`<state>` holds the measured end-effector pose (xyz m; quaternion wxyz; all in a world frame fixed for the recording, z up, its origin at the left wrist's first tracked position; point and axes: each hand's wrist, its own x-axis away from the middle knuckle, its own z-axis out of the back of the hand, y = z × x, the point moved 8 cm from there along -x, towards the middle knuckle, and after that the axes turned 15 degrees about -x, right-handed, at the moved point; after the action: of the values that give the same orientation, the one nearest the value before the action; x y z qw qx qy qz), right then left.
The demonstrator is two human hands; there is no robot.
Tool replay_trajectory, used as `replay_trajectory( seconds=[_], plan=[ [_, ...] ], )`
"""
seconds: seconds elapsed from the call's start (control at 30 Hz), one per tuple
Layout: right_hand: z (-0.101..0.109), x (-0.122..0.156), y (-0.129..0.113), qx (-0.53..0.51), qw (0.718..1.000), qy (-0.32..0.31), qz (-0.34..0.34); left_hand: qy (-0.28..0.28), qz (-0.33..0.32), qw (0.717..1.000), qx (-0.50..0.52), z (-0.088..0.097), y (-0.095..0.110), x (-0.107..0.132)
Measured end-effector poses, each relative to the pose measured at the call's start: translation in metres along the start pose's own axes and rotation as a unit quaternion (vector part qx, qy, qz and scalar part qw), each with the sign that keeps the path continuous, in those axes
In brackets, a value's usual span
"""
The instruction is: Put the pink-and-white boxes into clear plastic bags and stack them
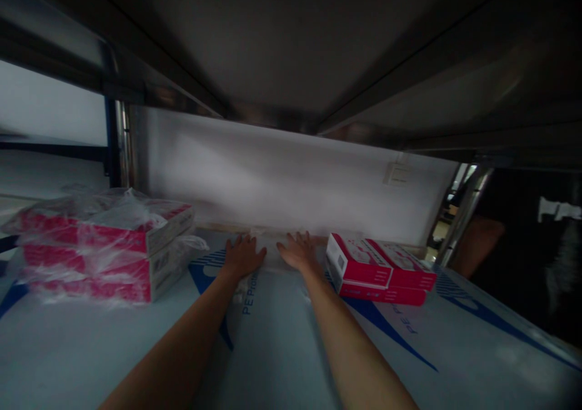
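Note:
Both my arms reach deep onto a shelf surface [282, 349] covered in pale film with blue print. My left hand [243, 256] lies palm down near the back edge, its fingers spread. Beside it, my right hand [300, 252] also rests flat with fingers apart. Between and just beyond them is a stretch of clear crumpled plastic [271, 249]; whether the fingers touch it, I cannot tell. Close to my right hand stands a stack of pink and white boxes [366, 261]. Farther left of my left hand sits a plastic-wrapped stack of pink and white boxes [113, 240].
A dark shelf underside [282, 46] hangs low overhead. Behind the hands rises a white wall [282, 179] with a switch plate [398, 174]. Metal posts stand at the left [123, 137] and right [468, 210]. A person in dark clothing [522, 234] is beyond the right post.

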<state>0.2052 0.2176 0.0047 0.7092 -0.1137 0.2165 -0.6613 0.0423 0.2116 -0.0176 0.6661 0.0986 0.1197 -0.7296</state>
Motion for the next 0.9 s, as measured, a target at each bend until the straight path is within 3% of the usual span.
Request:
replay_trajectory(
  seconds=[0.13,0.23,0.3,0.4,0.5,0.73,0.9],
  plan=[
    [-0.002,-0.012,-0.049,-0.010,0.996,-0.014,0.086,0.003,-0.004,1.000,0.007,0.002,0.002,0.002],
    [-0.021,-0.019,-0.076,-0.023,0.991,-0.033,0.129,0.000,-0.015,1.000,0.014,0.001,0.002,0.003],
    [-0.036,-0.022,-0.082,-0.033,0.989,-0.041,0.137,-0.001,-0.022,1.000,0.017,0.000,0.002,0.003],
    [-0.051,-0.025,-0.080,-0.047,0.989,-0.045,0.131,0.000,-0.023,1.000,0.018,-0.001,0.002,0.003],
    [-0.051,-0.026,-0.074,-0.056,0.991,-0.028,0.117,0.006,-0.022,1.000,0.018,-0.001,0.002,0.003],
    [-0.019,-0.018,-0.035,-0.047,0.993,0.104,-0.015,0.004,-0.005,1.000,0.023,-0.003,-0.001,0.000],
    [0.003,-0.008,-0.012,-0.064,0.991,0.113,0.008,0.006,0.005,0.998,0.056,-0.006,-0.004,-0.004]
  ],
)
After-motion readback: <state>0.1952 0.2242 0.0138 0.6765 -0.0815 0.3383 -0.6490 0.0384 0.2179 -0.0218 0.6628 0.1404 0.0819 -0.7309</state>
